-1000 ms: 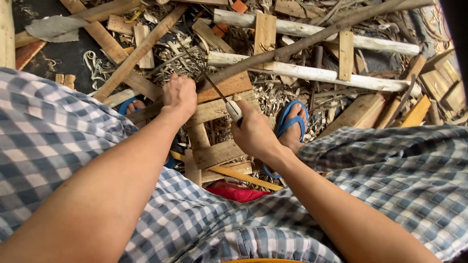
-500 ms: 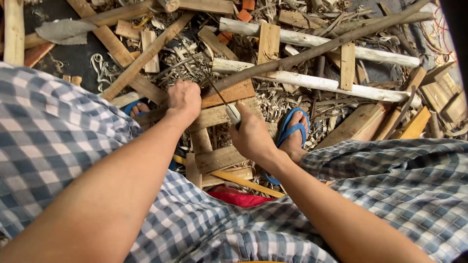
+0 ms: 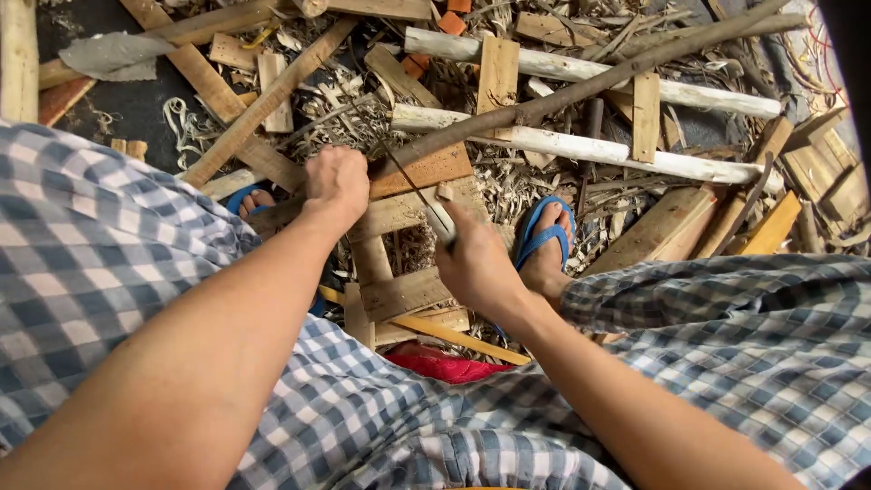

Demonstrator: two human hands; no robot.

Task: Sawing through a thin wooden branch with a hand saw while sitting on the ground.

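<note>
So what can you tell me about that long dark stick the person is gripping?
The long stick is a slim, dark brown branch, rough and slightly crooked, bark seemingly on. It runs diagonally from the left hand, which grips its near end, up to the far right over pale poles and wood scraps. Its near end rests on a wooden block. The right hand holds a thin blade against that end.

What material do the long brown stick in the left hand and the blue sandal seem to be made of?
The long brown stick looks like raw wood: rough, dull, slightly crooked, with bark-like skin. The blue sandal looks like rubber or foam, smooth and matte, though the picture cannot settle which. The left hand grips the stick's end.
</note>
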